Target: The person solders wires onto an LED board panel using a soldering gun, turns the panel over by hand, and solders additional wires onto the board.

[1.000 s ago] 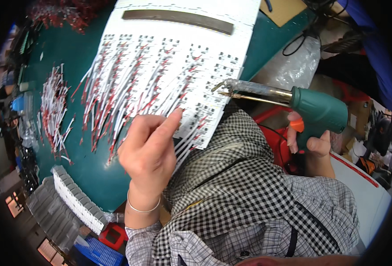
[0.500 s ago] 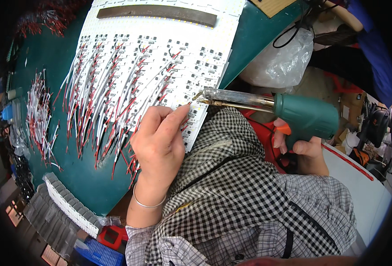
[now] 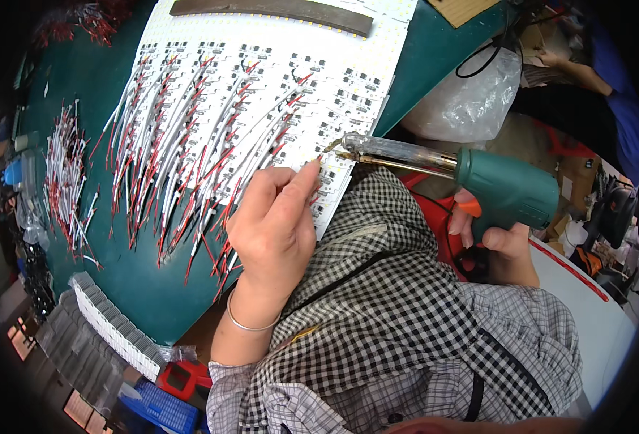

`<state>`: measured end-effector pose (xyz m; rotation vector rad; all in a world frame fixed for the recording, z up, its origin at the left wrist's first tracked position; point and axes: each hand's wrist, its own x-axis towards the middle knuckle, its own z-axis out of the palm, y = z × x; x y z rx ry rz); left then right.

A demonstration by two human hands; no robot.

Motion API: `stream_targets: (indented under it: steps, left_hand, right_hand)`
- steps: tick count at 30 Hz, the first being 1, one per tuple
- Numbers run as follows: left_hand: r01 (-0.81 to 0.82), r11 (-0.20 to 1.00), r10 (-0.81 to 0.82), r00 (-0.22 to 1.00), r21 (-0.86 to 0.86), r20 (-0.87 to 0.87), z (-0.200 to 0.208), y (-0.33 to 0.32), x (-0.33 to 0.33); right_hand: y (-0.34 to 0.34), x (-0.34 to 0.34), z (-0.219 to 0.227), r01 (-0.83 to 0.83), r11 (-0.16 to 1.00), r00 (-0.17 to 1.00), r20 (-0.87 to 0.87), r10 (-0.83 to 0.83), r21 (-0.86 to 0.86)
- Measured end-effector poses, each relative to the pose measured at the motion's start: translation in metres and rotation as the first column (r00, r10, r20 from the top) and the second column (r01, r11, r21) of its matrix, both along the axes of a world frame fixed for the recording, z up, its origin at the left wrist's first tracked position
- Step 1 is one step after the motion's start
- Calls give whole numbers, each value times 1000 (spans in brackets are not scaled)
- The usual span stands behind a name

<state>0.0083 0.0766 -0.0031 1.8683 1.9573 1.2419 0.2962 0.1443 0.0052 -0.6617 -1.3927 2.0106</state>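
My left hand rests on the near edge of a white panel of small circuit boards, its fingertips pinching a red and white wire at a board. My right hand grips a green soldering gun by its handle. The gun's metal tip sits right beside my left fingertips at the panel's edge. Many red and white wires lie soldered in rows across the panel. A checked sleeve covers my right arm.
The panel lies on a dark green table. A loose pile of red and white wires lies at the left. A grey ridged strip sits at the near left edge. A clear plastic bag is at the right, a brown bar at the panel's far end.
My left hand has slid right along the panel's near edge. The soldering gun has come closer, its tip now by my left fingertips.
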Motion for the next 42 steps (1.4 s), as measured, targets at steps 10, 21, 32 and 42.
stream_targets:
  steps: [10,21,32,42]
  left_hand:
    - [30,999,-27,997,39,-72,-4,0,-3]
    - [16,997,-13,999,69,-36,-7,1,-2]
    - [13,1000,-13,999,-18,33,-2,2,0]
    - [34,999,-35,998,23,46,-2,3,0]
  right_hand:
    - [-3,-5,6,53,999,998,41,-53,-10]
    - [1,-5,3,17,1000,999,32,-17,-19]
    - [-2,-8,2,72,997,997,12,-72,-33]
    - [1,-6,-3,-5,999,999,33,7,-42]
